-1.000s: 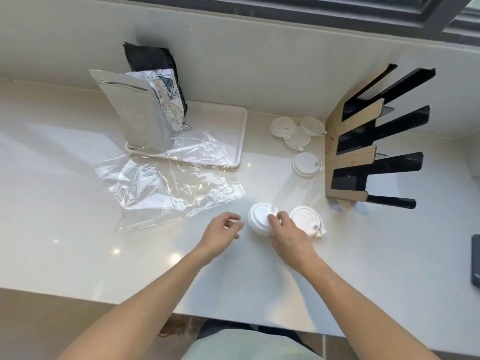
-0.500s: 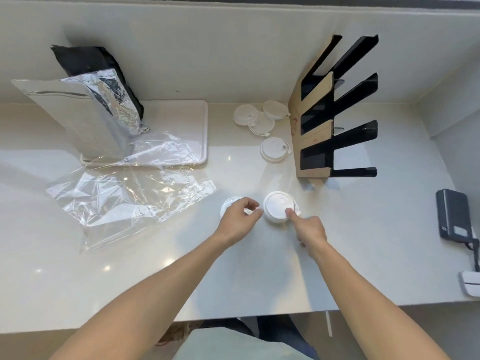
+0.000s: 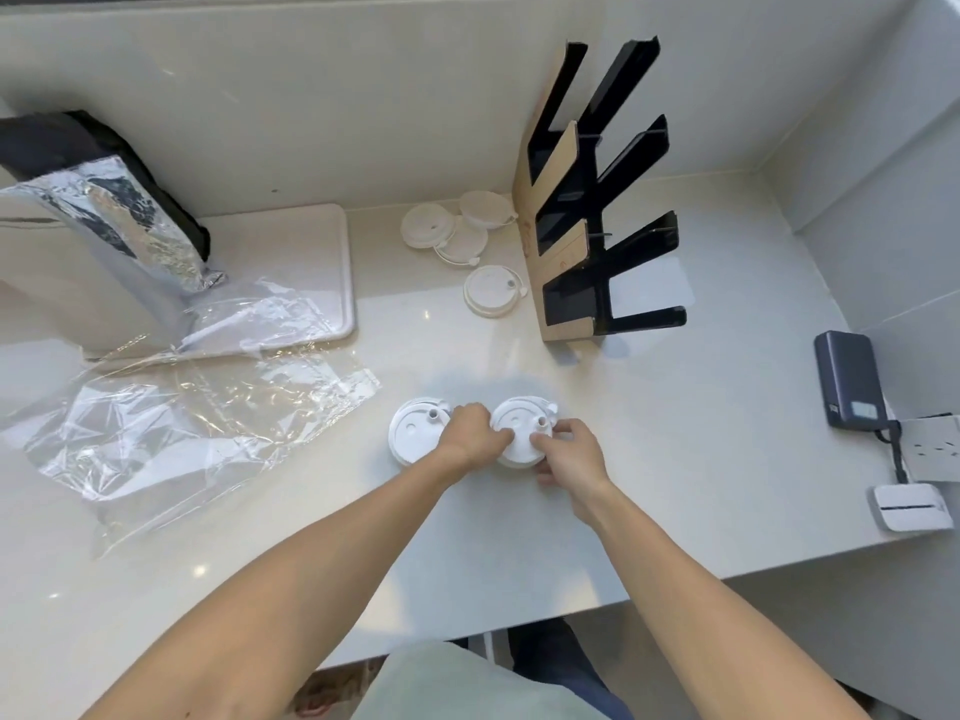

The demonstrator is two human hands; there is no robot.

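Centre frame, right lid (image 3: 517,441) of the pair: left hand (image 3: 470,433) pinches its rim to steady it, right hand (image 3: 569,452) curls round the opposite edge, thumb by the spout (image 3: 541,422), probably seating the plug.

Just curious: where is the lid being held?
Head view, counter middle: the lid is between left hand and right hand, a second lid just left.

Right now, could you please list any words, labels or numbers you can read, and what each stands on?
None can be read.
Rack: faint round mark on its tan side, too blurred.
Power bank: pale label at its near end, too small.
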